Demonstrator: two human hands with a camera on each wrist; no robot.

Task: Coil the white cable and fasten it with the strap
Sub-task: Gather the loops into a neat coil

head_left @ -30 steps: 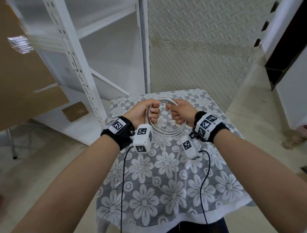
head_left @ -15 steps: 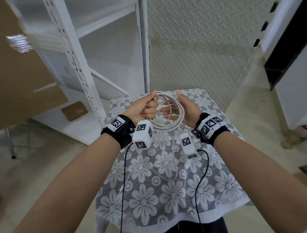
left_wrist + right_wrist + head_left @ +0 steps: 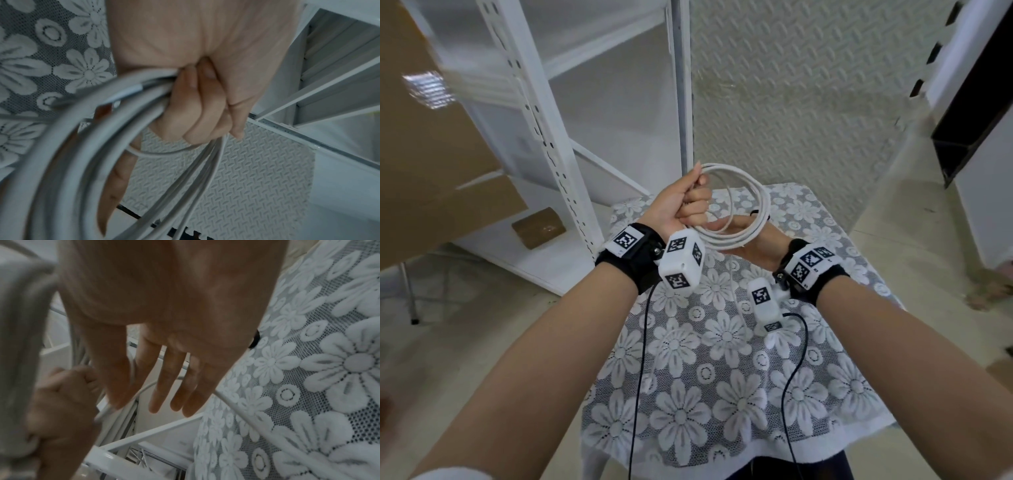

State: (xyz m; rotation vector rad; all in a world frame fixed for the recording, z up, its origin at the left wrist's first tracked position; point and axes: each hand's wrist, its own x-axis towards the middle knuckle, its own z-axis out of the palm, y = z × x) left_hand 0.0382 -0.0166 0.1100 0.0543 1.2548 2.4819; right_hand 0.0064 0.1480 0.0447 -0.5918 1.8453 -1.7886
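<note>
the left hand [image 3: 681,202] gripped the coiled white round cable [image 3: 753,192] in curled fingers [image 3: 191,104] above the flower-lace-covered bench [image 3: 722,377], while the right hand [image 3: 164,308] lay flat beneath it, fingers [image 3: 164,382] straight.

A smooth, matt white cable [image 3: 746,192] with a rubbery-looking sheath is hanging over a worktop wearing grey mesh lace cloth [image 3: 726,387] with raised, fuzzy white flowers. Behind, glossy white painted metal shelving [image 3: 544,113] is standing against embossed, ridged wall panelling [image 3: 808,85].
</note>
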